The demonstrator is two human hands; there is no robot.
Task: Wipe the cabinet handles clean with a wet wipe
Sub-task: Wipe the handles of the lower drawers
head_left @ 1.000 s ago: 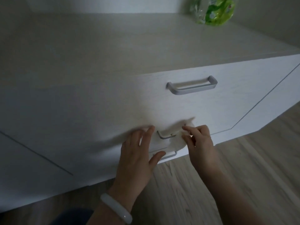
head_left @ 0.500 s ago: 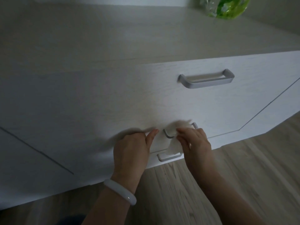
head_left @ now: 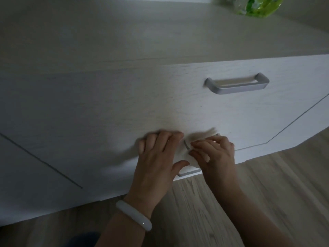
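Note:
A white cabinet [head_left: 124, 107] with drawers fills the view. Its top drawer has a grey metal handle [head_left: 236, 84]. My right hand [head_left: 215, 155] pinches a white wet wipe [head_left: 201, 136] wrapped over the middle drawer's handle [head_left: 186, 145], which is mostly hidden by the wipe and fingers. My left hand [head_left: 158, 159] rests flat on the drawer front just left of that handle, thumb spread toward the bottom drawer's handle [head_left: 188, 173]. Only a short stretch of this lowest handle shows below the wipe.
A green plastic pack [head_left: 256, 6] lies on the cabinet top at the far right. Wooden floor [head_left: 267, 193] runs under the cabinet and to the right. A white bangle [head_left: 133, 218] circles my left wrist.
My right hand has slid the wipe leftwards along the middle handle. My left hand shifted slightly on the drawer front, its thumb spread again. The view moved closer.

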